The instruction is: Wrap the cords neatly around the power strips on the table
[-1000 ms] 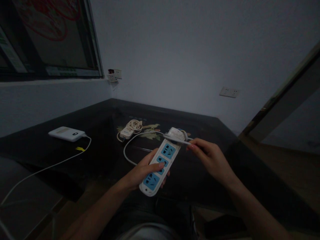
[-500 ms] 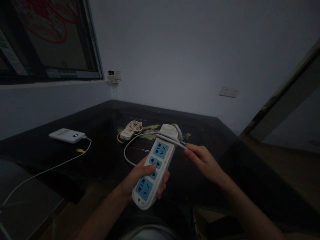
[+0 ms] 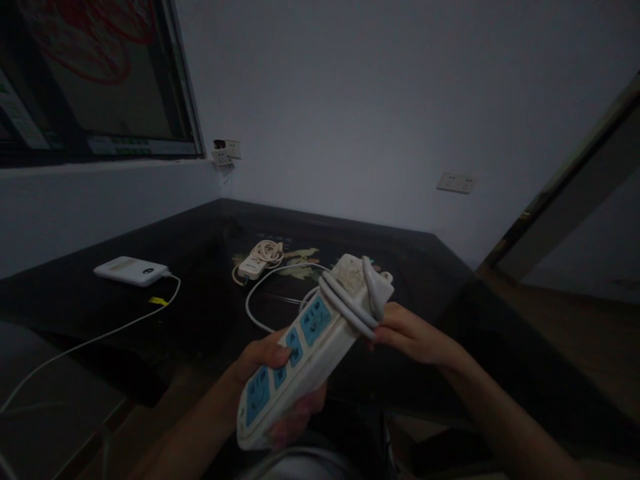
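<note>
A white power strip (image 3: 320, 365) with blue socket panels is tilted up above the table's front edge. My left hand (image 3: 280, 373) wraps round its lower half, thumb on the socket face. At the strip's far end, my right hand (image 3: 410, 333) is closed on the grey power cord (image 3: 350, 308), which loops round that end. More of the cord curves over the table to the left of the strip. Farther back lies a smaller white adapter (image 3: 251, 267) with its own cable coiled up beside it.
On the left of the dark table (image 3: 200, 247) lies a white power bank (image 3: 131, 270), its thin cable (image 3: 100, 339) running off the front edge with a yellow tag (image 3: 159, 301). Wall sockets (image 3: 457, 183) are on the back wall, and a window (image 3: 100, 80) is at upper left.
The power strip has rolled and tilted to the right, showing more of its side. My right hand has moved slightly lower and right, with the cord now more closely looped at the far end.
</note>
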The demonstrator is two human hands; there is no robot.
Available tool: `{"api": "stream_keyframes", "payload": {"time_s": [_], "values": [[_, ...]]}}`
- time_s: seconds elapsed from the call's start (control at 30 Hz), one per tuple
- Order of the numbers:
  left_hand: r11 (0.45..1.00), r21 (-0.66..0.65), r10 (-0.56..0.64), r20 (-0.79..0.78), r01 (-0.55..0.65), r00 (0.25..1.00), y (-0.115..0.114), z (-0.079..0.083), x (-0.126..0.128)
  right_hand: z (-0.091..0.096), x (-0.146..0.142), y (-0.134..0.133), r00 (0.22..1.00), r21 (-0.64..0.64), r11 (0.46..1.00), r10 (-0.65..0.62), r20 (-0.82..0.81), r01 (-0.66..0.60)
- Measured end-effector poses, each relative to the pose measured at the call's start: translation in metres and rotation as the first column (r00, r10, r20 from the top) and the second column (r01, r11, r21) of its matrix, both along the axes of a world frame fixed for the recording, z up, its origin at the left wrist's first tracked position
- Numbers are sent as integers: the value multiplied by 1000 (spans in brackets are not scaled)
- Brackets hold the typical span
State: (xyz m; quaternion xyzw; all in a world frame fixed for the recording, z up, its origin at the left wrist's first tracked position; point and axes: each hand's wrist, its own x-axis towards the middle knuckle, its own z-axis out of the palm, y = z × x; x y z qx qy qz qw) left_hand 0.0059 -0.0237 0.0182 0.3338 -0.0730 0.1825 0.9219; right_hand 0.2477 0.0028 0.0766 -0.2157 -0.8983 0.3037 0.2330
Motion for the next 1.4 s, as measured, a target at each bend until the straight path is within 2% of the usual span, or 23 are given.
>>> {"api": "stream_keyframes", "payload": {"time_s": [0.07,0.17,0.23,0.33,0.4,0.47,0.57,0.63,0.7,0.83,0.93,1.03,1.1,1.17,1.3,1.4], "values": [[999,33,-3,-60,5,998,2,1,-3,6,4,6,997,105,994,-24,72,17],[996,86,28,-177,-12,984,6,8,-8,18,6,17,966,268,963,-44,253,-26],[992,128,24,-265,11,964,10,16,-10,28,3,20,911,374,924,-86,404,-78],[958,241,-33,-440,154,897,17,29,-12,44,-8,18,789,500,836,-143,597,-227],[881,382,-14,-569,279,823,22,36,-13,50,-17,12,733,542,766,-140,666,-346],[751,532,59,-645,392,762,27,42,-12,53,-26,7,698,547,706,-105,708,-449],[557,662,110,-657,501,746,31,49,-9,56,-38,1,659,522,654,-46,751,-548],[478,706,139,-648,523,749,33,53,-6,61,-44,0,630,511,637,-51,775,-577],[430,732,196,-647,529,737,34,55,-2,66,-48,0,597,516,619,-94,797,-592],[391,744,273,-656,542,704,36,53,3,76,-51,1,599,573,556,-159,785,-602],[401,761,312,-637,510,705,37,47,2,81,-47,2,634,603,530,-149,759,-597],[473,772,353,-607,424,712,38,44,-1,88,-42,1,696,653,556,-175,696,-514],[484,794,401,-575,368,713,39,45,-2,93,-40,0,723,688,587,-237,649,-426],[433,839,474,-523,330,708,38,46,0,95,-40,-2,716,725,585,-323,619,-363],[330,888,596,-459,320,659,36,42,6,90,-46,-2,655,790,526,-483,581,-314],[276,913,697,-405,300,592,38,34,6,83,-49,1,597,798,549,-562,572,-249]]}}
